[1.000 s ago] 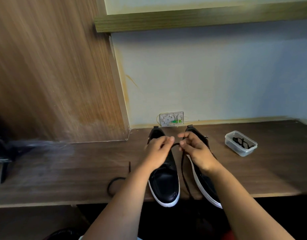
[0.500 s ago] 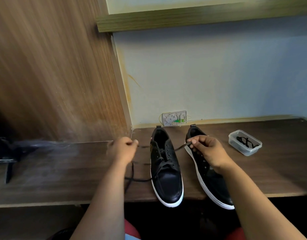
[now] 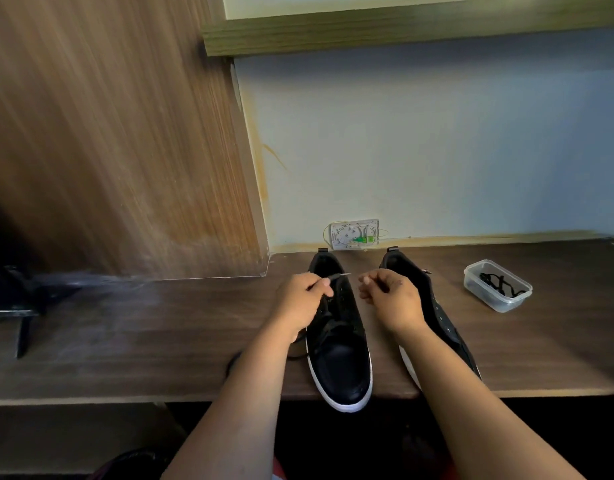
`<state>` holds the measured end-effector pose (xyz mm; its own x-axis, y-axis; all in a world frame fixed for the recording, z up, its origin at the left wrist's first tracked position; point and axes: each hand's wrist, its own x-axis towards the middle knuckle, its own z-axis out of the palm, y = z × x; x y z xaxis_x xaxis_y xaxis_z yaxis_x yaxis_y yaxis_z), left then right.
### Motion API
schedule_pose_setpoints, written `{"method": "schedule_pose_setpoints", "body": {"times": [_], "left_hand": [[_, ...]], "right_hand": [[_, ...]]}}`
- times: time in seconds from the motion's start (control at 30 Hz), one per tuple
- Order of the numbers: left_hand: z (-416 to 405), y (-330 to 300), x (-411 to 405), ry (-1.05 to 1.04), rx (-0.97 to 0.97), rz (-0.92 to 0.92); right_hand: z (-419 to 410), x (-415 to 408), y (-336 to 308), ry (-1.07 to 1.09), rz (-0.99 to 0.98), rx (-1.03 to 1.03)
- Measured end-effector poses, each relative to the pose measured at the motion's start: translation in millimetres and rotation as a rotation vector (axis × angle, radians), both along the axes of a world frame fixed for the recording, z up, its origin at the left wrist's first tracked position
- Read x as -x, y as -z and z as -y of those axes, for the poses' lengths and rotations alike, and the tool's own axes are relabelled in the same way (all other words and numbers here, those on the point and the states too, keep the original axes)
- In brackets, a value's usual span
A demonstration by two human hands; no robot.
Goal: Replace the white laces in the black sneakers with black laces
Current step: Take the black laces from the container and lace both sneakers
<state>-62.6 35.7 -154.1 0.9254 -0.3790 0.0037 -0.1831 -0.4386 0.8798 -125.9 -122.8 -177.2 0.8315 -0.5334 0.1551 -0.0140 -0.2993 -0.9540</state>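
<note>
The left hand [image 3: 304, 299], at centre frame, pinches the stiff tip of a thin black lace [image 3: 336, 276] between thumb and forefinger, the tip pointing right across the mouth of the left black leather sneaker with a white sole [image 3: 340, 355]. Half a second ago this hand was out to the left of the shoe, drawing the lace taut; it has since come back over the eyelets. The right hand [image 3: 390, 299] was then gripping the other lace end; now its fingers are loosely curled and no lace shows between them, so it seems to hold nothing.

That reads as one crossing pulled through and the left end brought in for the next eyelet. The rest of the lace trails from the shoe's lower rows and loops off the left side onto the dark wooden shelf [image 3: 160, 341].

The right black sneaker [image 3: 444, 327], partly behind the right wrist, shows no lace in its eyelets. At right of frame, a clear plastic tub [image 3: 497, 289] holds another coiled black lace [image 3: 499, 284], probably meant for it. No white lace is visible.
</note>
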Motion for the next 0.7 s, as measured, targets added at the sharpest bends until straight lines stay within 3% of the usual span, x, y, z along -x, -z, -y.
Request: {"method": "schedule_pose_setpoints", "body": {"times": [0.13, 0.3, 0.53, 0.7], "left_hand": [[-6, 9, -1, -0.141, -0.202, 0.117], [-3, 14, 2, -0.128, -0.278, 0.207], [7, 22, 5, -0.158, -0.195, 0.162], [14, 24, 9, -0.205, -0.149, 0.132]], "right_hand": [[-14, -3, 3, -0.049, -0.193, 0.353], [-32, -4, 6, -0.057, -0.204, 0.523], [-30, -1, 7, -0.091, -0.235, 0.546], [-27, 0, 7, 0.007, -0.198, 0.384]]}}
